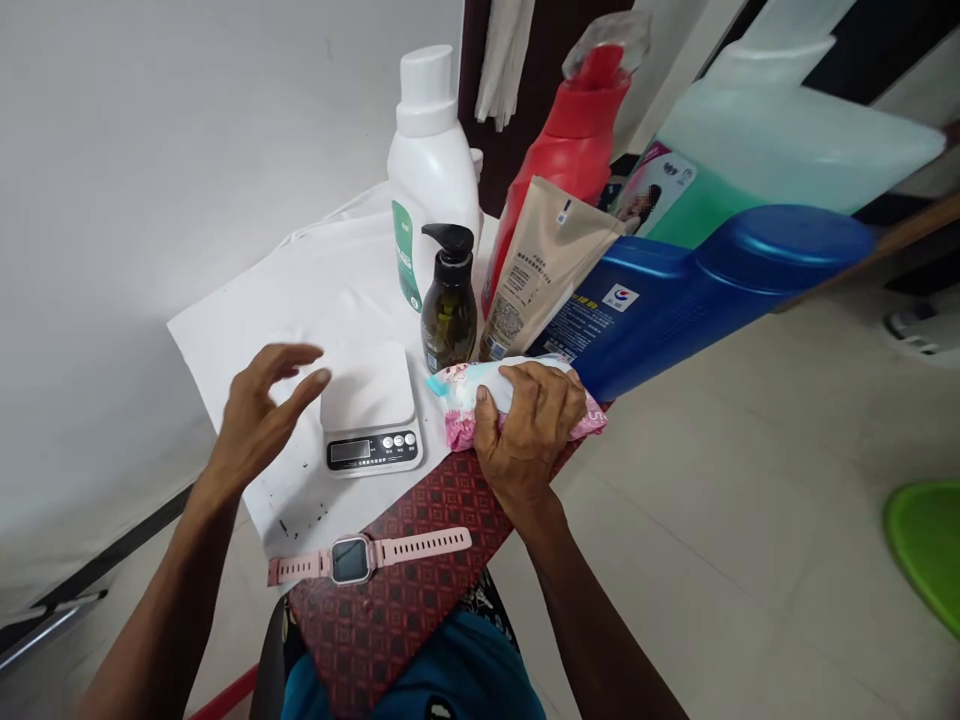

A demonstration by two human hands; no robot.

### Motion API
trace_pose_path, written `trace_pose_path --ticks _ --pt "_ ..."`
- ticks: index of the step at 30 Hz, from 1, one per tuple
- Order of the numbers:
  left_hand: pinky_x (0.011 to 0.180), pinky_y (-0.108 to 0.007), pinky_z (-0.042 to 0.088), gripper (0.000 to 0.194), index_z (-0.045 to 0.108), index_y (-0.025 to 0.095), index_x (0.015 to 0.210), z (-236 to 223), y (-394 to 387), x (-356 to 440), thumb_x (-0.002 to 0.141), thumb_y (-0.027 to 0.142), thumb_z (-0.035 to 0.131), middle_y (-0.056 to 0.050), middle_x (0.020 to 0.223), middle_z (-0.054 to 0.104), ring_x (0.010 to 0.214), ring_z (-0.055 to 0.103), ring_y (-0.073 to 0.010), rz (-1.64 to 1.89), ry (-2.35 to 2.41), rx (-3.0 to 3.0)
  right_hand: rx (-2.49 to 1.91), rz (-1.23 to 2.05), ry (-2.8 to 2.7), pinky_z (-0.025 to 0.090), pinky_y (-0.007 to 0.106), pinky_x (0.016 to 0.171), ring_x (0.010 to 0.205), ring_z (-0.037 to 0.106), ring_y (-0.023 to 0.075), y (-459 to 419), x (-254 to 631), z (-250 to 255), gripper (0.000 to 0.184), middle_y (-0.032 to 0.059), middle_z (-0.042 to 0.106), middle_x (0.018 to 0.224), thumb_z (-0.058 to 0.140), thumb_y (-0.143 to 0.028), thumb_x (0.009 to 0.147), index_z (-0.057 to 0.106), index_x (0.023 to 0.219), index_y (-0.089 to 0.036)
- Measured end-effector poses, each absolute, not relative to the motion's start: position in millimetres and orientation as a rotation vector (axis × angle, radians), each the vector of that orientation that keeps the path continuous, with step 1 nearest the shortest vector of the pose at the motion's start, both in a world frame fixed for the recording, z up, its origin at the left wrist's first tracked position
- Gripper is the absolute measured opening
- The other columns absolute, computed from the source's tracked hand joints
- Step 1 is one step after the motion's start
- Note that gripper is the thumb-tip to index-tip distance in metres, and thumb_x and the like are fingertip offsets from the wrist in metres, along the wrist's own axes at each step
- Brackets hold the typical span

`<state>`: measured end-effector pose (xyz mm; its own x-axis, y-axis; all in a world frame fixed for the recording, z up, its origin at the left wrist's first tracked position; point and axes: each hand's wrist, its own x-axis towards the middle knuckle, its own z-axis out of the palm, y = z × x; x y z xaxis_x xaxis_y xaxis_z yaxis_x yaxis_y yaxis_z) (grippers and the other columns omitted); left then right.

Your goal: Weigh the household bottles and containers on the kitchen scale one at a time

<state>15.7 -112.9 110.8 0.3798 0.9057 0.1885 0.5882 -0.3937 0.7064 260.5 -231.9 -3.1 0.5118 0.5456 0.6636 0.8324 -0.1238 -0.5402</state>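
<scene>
My right hand (529, 425) is wrapped over a soft pink, white and light-blue plastic packet (459, 425) at the table's right edge; the hand hides part of it. My left hand (262, 410) hovers at the left side of a white digital scale (367, 400), fingers apart and holding nothing. The scale's display looks dark and nothing lies on its platform. Behind the packet stand a dark pump bottle (450, 315) and a beige squeeze tube (547, 265). In front of the scale lies a smartwatch (351, 559) with its pink strap stretched out.
A white jug (431, 170), a red bottle (562, 150), a blue bottle (675, 300) and a large container of green liquid (750, 150) crowd the back right. White cloth (262, 300) covers much of the red patterned table (405, 620). A wall borders the left.
</scene>
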Motion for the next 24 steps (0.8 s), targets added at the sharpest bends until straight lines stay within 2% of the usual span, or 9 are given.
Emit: trace_pose_path --ticks 2,4,7,11,16,21,24 --pt "0.109 -0.050 0.056 0.054 0.068 0.024 0.125 111 -82 53 0.090 0.066 0.072 -0.011 0.135 0.071 0.124 0.068 -0.0298 0.814 1.132 2.193 -1.788 -0.360 -1.147 0.033 0.078 0.121 0.126 0.059 0.0430 -230 262 -9 0.038 0.0210 0.067 0.128 0.052 -0.045 0.105 0.067 0.131 -0.022" --pt "0.108 -0.053 0.056 0.071 0.058 0.024 0.137 104 -46 89 0.086 0.070 0.076 -0.017 0.149 0.060 0.132 0.063 -0.0333 0.877 1.094 2.246 -1.779 -0.359 -1.154 0.032 0.078 0.122 0.126 0.059 0.0432 -228 264 -13 0.039 0.0212 0.067 0.128 0.051 -0.044 0.104 0.067 0.132 -0.021" --pt "0.111 -0.058 0.052 0.092 0.044 0.028 0.150 92 6 134 0.080 0.073 0.083 -0.021 0.164 0.044 0.142 0.054 -0.0385 0.927 1.059 2.201 -1.758 -0.460 -1.167 0.036 0.075 0.121 0.124 0.061 0.0416 -227 266 -16 0.037 0.0205 0.068 0.126 0.053 -0.039 0.104 0.067 0.132 -0.020" --pt "0.114 -0.061 0.048 0.095 0.041 0.027 0.150 82 39 173 0.078 0.073 0.084 -0.022 0.161 0.046 0.144 0.052 -0.0407 0.975 0.919 2.119 -1.735 -0.642 -1.187 0.043 0.067 0.119 0.120 0.063 0.0365 -225 266 -16 0.033 0.0183 0.070 0.123 0.055 -0.034 0.104 0.066 0.132 -0.019" --pt "0.114 -0.063 0.048 0.100 0.044 0.030 0.146 75 30 189 0.069 0.070 0.092 -0.019 0.153 0.050 0.138 0.054 -0.0401 1.196 0.881 2.208 -1.712 -0.812 -1.162 0.048 0.056 0.116 0.115 0.065 0.0295 -221 267 -13 0.029 0.0150 0.071 0.116 0.054 -0.032 0.106 0.066 0.125 -0.014" --pt "0.120 -0.066 0.044 0.118 0.036 0.030 0.156 77 36 202 0.064 0.078 0.093 -0.020 0.159 0.040 0.152 0.041 -0.0455 1.335 0.723 2.274 -1.734 -0.807 -1.164 0.048 0.055 0.116 0.114 0.066 0.0292 -221 268 -11 0.028 0.0142 0.072 0.114 0.053 -0.033 0.107 0.066 0.123 -0.015" --pt "0.124 -0.065 0.040 0.122 0.033 0.029 0.157 81 46 210 0.062 0.078 0.094 -0.021 0.162 0.036 0.157 0.035 -0.0463 1.366 0.635 2.291 -1.732 -0.803 -1.172 0.048 0.055 0.116 0.115 0.065 0.0295 -221 268 -12 0.028 0.0148 0.072 0.115 0.054 -0.032 0.106 0.067 0.122 -0.013"
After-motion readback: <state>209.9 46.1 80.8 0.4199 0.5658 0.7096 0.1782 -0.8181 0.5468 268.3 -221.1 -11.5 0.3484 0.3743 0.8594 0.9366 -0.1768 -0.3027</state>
